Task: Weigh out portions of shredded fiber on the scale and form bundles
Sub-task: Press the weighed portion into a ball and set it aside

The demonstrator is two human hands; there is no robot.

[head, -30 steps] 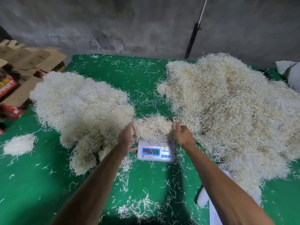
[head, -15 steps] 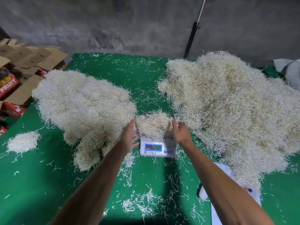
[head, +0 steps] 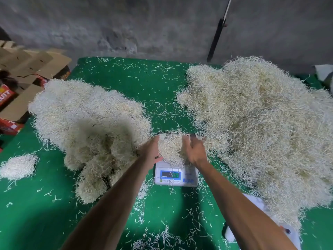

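A small white digital scale [head: 176, 176] with a lit display sits on the green table cover [head: 32, 213]. A clump of pale shredded fiber [head: 170, 147] rests on the scale's platform. My left hand [head: 151, 152] presses against the clump's left side with fingers mostly straight. My right hand [head: 194, 150] curls over the clump's right side and grips it. A big loose fiber pile [head: 257, 127] lies to the right, and a pile of rounded bundles [head: 90, 127] lies to the left.
A small separate fiber heap [head: 18, 166] lies at the left edge. Cardboard boxes [head: 27, 69] stand beyond the table's left corner. A black-and-white pole [head: 217, 35] leans on the grey wall. A white object [head: 259, 210] shows under my right forearm. Loose strands litter the cover.
Both hands have closed in on the clump over the scale, squeezing it narrower. The right hand's fingers now curl over its top.
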